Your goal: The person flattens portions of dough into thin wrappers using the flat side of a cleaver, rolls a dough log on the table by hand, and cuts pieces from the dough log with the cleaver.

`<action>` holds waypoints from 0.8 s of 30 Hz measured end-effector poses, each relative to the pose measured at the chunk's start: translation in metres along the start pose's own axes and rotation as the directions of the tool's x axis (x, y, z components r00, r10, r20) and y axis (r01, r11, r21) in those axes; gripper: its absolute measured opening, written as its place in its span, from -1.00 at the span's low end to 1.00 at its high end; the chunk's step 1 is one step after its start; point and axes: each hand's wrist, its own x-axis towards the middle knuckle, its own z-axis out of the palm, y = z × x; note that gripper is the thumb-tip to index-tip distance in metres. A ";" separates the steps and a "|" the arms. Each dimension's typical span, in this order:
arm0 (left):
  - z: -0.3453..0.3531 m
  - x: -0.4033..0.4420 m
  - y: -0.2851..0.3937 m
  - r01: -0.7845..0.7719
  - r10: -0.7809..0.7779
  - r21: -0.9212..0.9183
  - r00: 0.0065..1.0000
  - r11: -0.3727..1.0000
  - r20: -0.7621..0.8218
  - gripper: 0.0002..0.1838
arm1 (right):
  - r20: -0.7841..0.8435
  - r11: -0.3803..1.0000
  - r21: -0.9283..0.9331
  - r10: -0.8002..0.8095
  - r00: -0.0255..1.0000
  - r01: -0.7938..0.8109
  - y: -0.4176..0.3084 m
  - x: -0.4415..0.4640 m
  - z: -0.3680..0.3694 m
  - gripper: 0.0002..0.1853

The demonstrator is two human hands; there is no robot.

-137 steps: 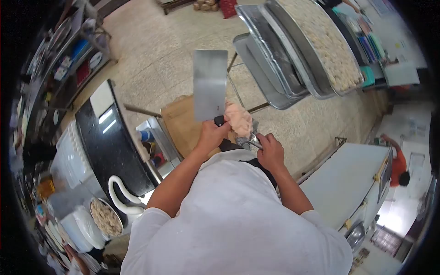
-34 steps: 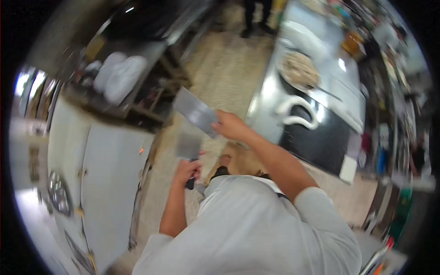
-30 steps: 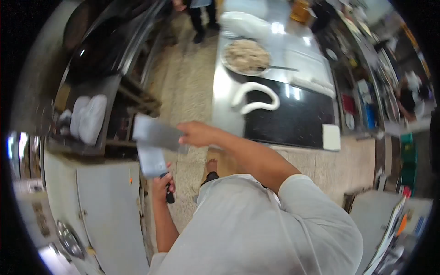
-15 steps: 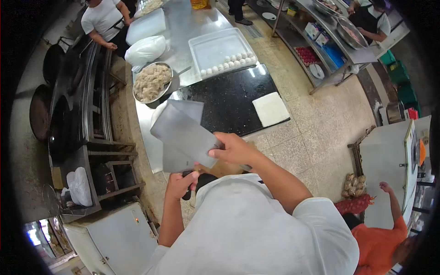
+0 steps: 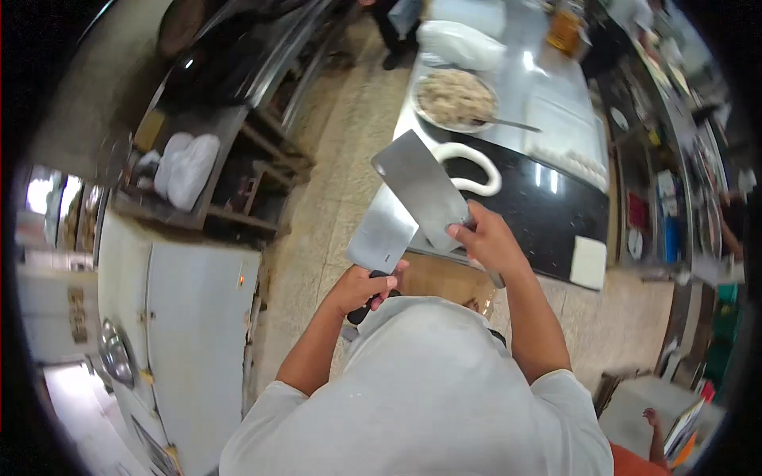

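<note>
My left hand (image 5: 361, 290) is closed round the black handle of a cleaver (image 5: 382, 230), whose blade points up and to the right. In my right hand (image 5: 494, 240) is a second, broad metal blade (image 5: 419, 184), held near its lower end and slanting up to the left. It overlaps the upper part of the cleaver's blade; whether the two touch I cannot tell. Beyond them, a curved white dough roll (image 5: 486, 170) lies at the edge of a black slab (image 5: 548, 210). A white square piece (image 5: 588, 262) rests on the slab's right corner.
A bowl of pale filling (image 5: 455, 98) with a utensil in it stands behind the slab, beside a clear tray (image 5: 565, 131). White bags (image 5: 188, 170) sit on a shelf at left, above a white cabinet (image 5: 198, 333). A person's legs show at the top.
The view has turned, so the table now lies to the upper right. My right hand and its blade have moved away from my left hand. Both hands keep their blades.
</note>
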 end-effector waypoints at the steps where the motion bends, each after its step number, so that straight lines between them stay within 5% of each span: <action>1: -0.019 -0.013 -0.002 0.030 -0.030 0.011 0.999 0.999 -0.021 -0.46 | 0.056 0.997 -0.072 -0.008 0.998 0.012 -0.010 0.016 0.017 -0.66; 4: -0.072 -0.040 -0.023 0.049 -0.053 -0.043 0.994 0.998 -0.095 -0.46 | 0.158 0.924 -0.320 -0.165 0.974 0.208 -0.012 0.069 0.082 -0.65; 5: -0.086 -0.047 -0.030 0.037 -0.045 -0.062 0.991 0.997 -0.122 -0.46 | 0.323 0.839 -0.312 -0.347 0.880 0.445 -0.019 0.073 0.099 -0.64; 8: -0.115 -0.064 -0.050 0.042 -0.064 -0.176 0.991 0.984 -0.116 -0.48 | 0.342 0.859 -0.333 -0.273 0.899 0.388 -0.026 0.107 0.148 -0.64; 9: -0.125 -0.067 -0.053 0.018 -0.041 -0.163 0.989 0.986 -0.140 -0.49 | 0.232 0.939 -0.326 -0.035 0.972 0.112 -0.062 0.106 0.158 -0.62; 10: -0.132 -0.071 -0.057 -0.006 -0.017 -0.145 0.987 0.989 -0.161 -0.49 | 0.251 0.934 -0.338 -0.029 0.968 0.116 -0.065 0.112 0.169 -0.62; 13: -0.153 -0.080 -0.075 0.000 -0.044 -0.231 0.982 0.973 -0.186 -0.48 | 0.483 0.718 -0.489 -0.251 0.839 0.496 -0.053 0.131 0.193 -0.64; 16: -0.159 -0.084 -0.083 0.003 -0.056 -0.279 0.982 0.960 -0.181 -0.48 | 0.320 0.774 -0.513 -0.229 0.919 0.371 -0.054 0.147 0.206 -0.65; 20: -0.169 -0.078 -0.098 0.004 -0.067 -0.276 0.973 0.961 -0.219 -0.49 | 0.564 0.638 -0.560 -0.172 0.807 0.528 -0.058 0.145 0.219 -0.65; 24: -0.177 -0.079 -0.095 0.000 -0.061 -0.269 0.974 0.963 -0.219 -0.53 | 0.442 0.669 -0.618 -0.138 0.886 0.413 -0.068 0.155 0.228 -0.66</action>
